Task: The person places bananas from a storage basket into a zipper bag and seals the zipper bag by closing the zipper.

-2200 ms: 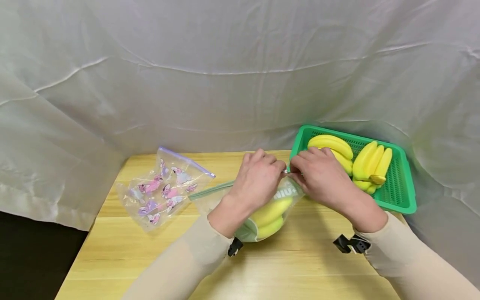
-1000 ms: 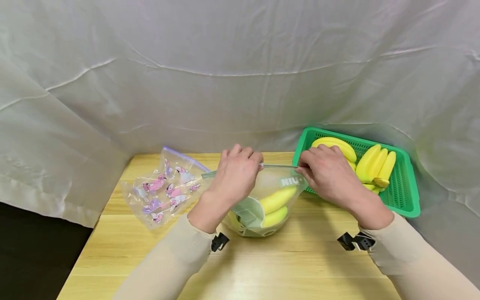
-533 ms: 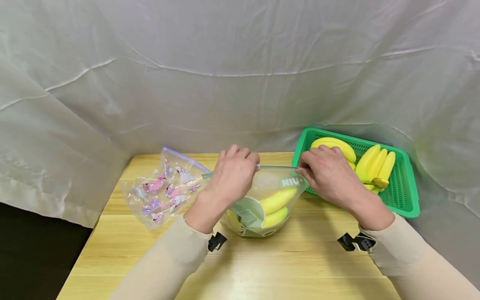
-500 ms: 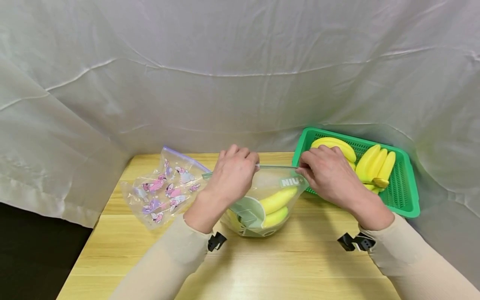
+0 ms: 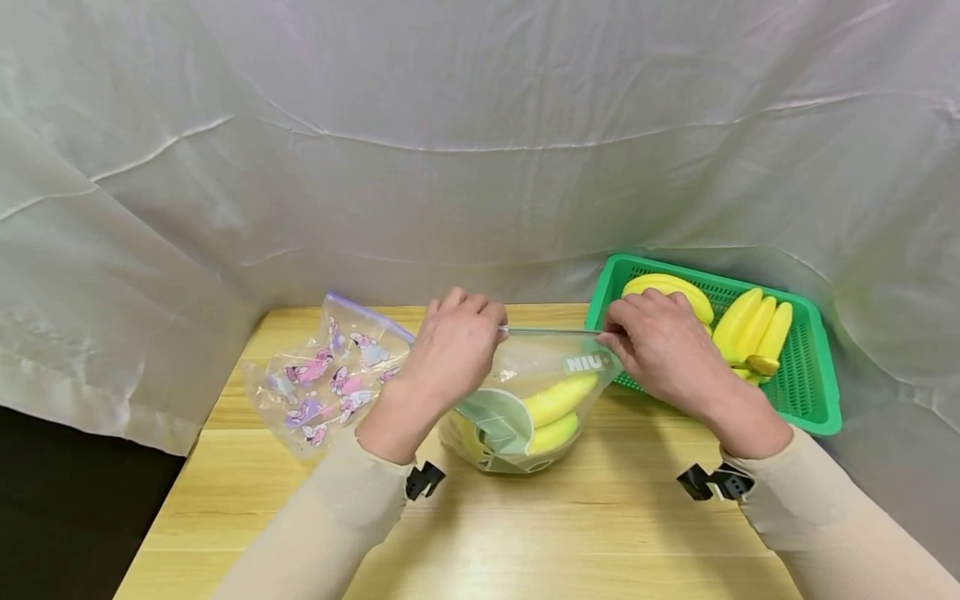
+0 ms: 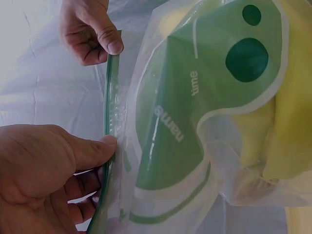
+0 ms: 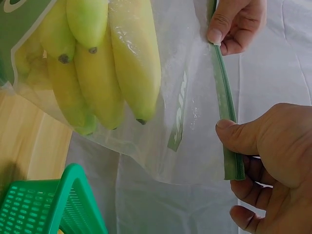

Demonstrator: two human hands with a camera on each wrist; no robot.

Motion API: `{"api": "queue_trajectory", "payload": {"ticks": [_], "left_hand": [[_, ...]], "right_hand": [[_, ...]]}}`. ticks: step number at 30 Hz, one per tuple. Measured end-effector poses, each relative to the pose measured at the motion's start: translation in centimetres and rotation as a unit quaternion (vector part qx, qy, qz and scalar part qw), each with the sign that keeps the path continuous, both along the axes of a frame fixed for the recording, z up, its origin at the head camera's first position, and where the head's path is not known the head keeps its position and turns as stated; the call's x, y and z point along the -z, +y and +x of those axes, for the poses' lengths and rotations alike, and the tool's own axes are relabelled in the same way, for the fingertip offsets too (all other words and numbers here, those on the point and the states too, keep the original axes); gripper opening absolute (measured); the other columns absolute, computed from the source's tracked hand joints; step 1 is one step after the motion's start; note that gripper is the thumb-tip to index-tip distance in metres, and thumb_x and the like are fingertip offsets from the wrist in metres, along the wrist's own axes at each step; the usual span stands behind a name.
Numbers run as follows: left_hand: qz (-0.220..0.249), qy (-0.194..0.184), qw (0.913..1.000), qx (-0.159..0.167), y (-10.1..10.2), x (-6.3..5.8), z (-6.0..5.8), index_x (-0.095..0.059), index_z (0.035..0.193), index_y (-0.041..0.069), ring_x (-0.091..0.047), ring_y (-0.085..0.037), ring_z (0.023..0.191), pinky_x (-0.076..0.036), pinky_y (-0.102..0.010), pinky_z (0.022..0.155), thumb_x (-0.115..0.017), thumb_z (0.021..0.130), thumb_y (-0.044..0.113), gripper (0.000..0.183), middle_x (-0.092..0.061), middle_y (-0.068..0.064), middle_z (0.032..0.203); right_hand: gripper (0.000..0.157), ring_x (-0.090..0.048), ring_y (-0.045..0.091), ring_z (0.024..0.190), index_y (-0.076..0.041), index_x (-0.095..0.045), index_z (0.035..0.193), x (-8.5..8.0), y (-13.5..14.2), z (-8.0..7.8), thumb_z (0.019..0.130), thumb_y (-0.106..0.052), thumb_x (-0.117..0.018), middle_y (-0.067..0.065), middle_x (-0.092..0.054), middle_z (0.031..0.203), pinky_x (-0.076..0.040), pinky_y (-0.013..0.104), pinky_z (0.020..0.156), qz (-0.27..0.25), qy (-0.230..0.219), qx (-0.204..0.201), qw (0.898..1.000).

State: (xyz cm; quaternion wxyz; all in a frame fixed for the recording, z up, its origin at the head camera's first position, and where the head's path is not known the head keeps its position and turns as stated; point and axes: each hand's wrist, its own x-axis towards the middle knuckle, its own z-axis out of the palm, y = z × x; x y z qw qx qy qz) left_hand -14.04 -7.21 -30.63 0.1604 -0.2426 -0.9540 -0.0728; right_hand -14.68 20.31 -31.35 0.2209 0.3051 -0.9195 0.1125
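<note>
A translucent zip bag (image 5: 525, 367) with green printing hangs by its top edge between both hands, with several yellow-green bananas (image 5: 558, 400) visible inside it. My left hand (image 5: 457, 342) pinches the green zip strip (image 6: 111, 92) at the bag's mouth, thumb on the near side. Near the other end of that strip, my right hand (image 5: 660, 342) pinches the bag's corner between thumb and fingers. In the right wrist view the banana tips (image 7: 141, 117) point down behind the clear plastic. A small white slider shows beside my left fingers in the head view.
A second clear zip bag (image 5: 330, 375) with pink cartoon prints and a purple zip lies flat at the left of the wooden table (image 5: 525, 542). Behind my right hand stands a green basket (image 5: 806, 367) holding more bananas (image 5: 750, 325). A grey cloth (image 5: 480, 167) hangs behind.
From beside the right hand, my left hand has slid leftward along the zip strip. More of the strip now shows between the hands. My right hand stays almost in place.
</note>
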Motion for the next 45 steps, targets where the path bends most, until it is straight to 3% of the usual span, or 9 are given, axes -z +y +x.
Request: {"api": "queue_trajectory", "payload": {"ticks": [26, 36, 45], "left_hand": [[0.022, 0.001, 0.9997, -0.011, -3.0, -0.6, 0.2, -0.074, 0.106, 0.012, -0.059, -0.029, 0.099, -0.045, -0.041, 0.08, -0.07, 0.102, 0.019, 0.009, -0.074, -0.004, 0.103], [0.029, -0.028, 0.9989, -0.025, -4.2, -1.1, 0.3, -0.074, 0.108, 0.011, -0.057, -0.03, 0.102, -0.044, -0.042, 0.081, -0.069, 0.103, 0.019, 0.011, -0.074, -0.005, 0.107], [0.038, -0.032, 0.9982, -0.033, -5.4, -1.3, 0.4, -0.073, 0.106, 0.01, -0.059, -0.033, 0.104, -0.046, -0.047, 0.083, -0.07, 0.102, 0.019, 0.011, -0.074, -0.006, 0.105]], "right_hand": [[0.019, -0.053, 0.024, 0.078, -0.016, -0.063, 0.084, 0.0, 0.8, 0.1, 0.092, -0.017, -0.081, -0.003, -0.06, 0.077, -0.038, 0.049, 0.079, -0.003, -0.011, 0.019, 1.0], [0.016, -0.055, 0.025, 0.08, -0.016, -0.065, 0.086, -0.1, 1.1, 0.0, 0.092, -0.016, -0.08, -0.002, -0.063, 0.079, -0.038, 0.05, 0.081, -0.009, -0.018, 0.022, 1.0], [0.014, -0.056, 0.025, 0.081, -0.014, -0.067, 0.088, -0.1, 1.5, -0.1, 0.092, -0.015, -0.081, -0.001, -0.066, 0.082, -0.037, 0.048, 0.079, -0.014, -0.014, 0.019, 1.0]]}}
